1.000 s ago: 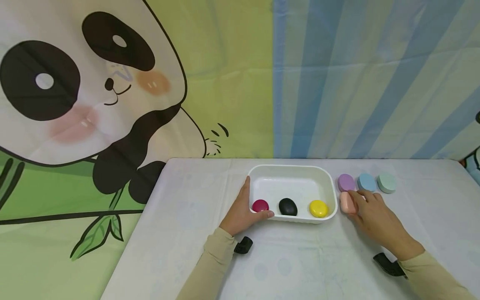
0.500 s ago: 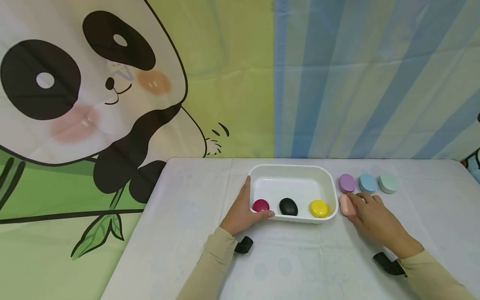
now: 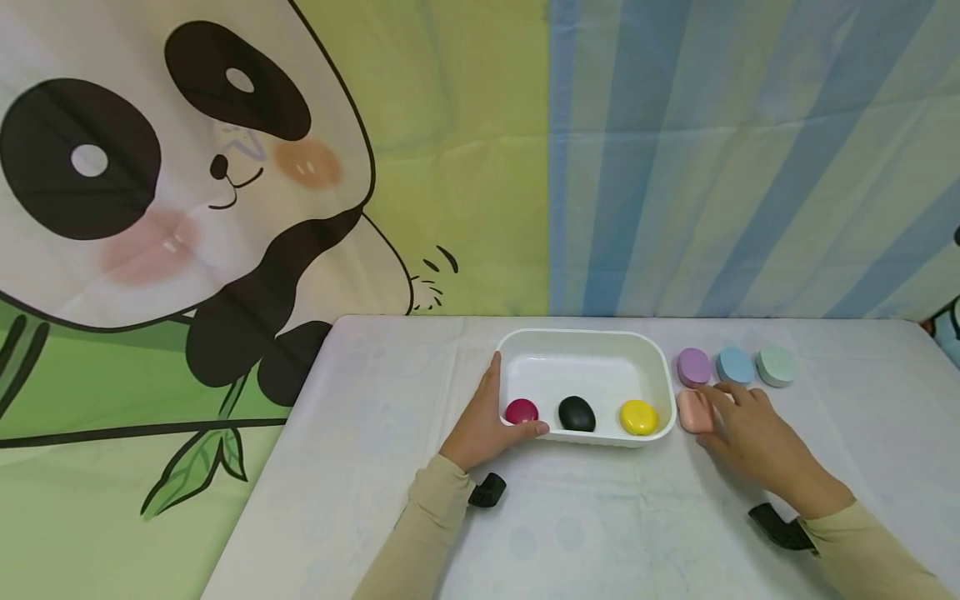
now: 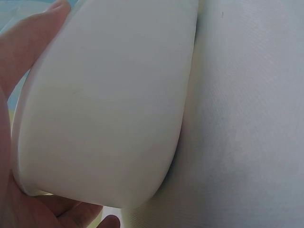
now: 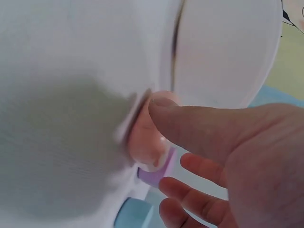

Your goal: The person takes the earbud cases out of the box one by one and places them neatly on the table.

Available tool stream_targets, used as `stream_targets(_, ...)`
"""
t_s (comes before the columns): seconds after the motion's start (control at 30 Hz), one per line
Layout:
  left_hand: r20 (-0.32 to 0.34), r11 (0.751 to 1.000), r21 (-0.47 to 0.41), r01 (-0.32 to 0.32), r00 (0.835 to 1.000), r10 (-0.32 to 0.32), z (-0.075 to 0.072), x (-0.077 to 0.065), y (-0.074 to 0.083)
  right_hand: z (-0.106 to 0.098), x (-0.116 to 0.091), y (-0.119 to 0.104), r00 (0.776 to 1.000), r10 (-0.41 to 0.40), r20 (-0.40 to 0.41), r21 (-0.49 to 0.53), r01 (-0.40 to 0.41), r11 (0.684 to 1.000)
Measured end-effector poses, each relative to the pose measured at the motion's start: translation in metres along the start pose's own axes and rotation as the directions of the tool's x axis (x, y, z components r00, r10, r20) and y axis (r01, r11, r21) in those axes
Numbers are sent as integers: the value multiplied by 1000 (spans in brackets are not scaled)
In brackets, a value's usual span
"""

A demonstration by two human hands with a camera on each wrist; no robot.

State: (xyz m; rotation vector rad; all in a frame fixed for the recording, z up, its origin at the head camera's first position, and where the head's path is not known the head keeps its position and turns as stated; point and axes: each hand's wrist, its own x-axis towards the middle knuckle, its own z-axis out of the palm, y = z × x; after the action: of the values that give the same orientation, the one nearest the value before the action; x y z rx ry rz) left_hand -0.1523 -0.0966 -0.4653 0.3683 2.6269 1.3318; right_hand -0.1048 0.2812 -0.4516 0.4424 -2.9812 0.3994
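Observation:
My left hand (image 3: 486,429) grips the left end of a white tray (image 3: 585,337), thumb over the front rim and fingers along the left side. In the left wrist view, the outer wall of the tray (image 4: 104,99) fills the middle. Inside lie a dark pink round piece (image 3: 521,411), a black oval piece (image 3: 576,413) and a yellow round piece (image 3: 638,417). Just right of the tray, my right hand (image 3: 757,442) pinches a salmon-pink rounded block (image 3: 694,412) low at the table. The right wrist view shows the thumb on that pink block (image 5: 147,137).
Behind the right hand stand a purple block (image 3: 693,367), a blue block (image 3: 734,365) and a mint-green block (image 3: 776,367) in a row. A white cloth covers the table (image 3: 585,533). A printed curtain (image 3: 480,167) hangs along its back edge.
The pink block has shifted slightly toward the front and turned a little under the right hand. The left hand, tray and the pieces in it look the same.

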Motion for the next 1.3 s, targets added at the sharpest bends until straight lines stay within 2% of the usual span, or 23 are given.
stream_targets(0.2,3,1000,-1,-2,1000,2,-1,0,0,-7,0,-2,987,-99,-127,7,101,995)
stream_targets(0.3,3,1000,-5,-5,1000,5,-1,-1,1,-10,1,-6,980,-118,-158,18,122,992)
stream_targets(0.63,5,1000,-2,-1,1000,1,-1,-1,1,-25,7,-27,993,-56,-99,90,65,994)
stream_targets(0.87,6,1000,-4,2,1000,-2,-1,-2,1,-27,15,-37,980,-116,-159,86,131,988)
stream_targets(1.1,4,1000,-1,-5,1000,5,-2,-2,1,-28,25,-52,969,-163,-184,90,182,979)
stream_targets(1.3,9,1000,-10,0,1000,0,-2,-1,1,-27,34,-66,980,-156,-126,109,170,979)
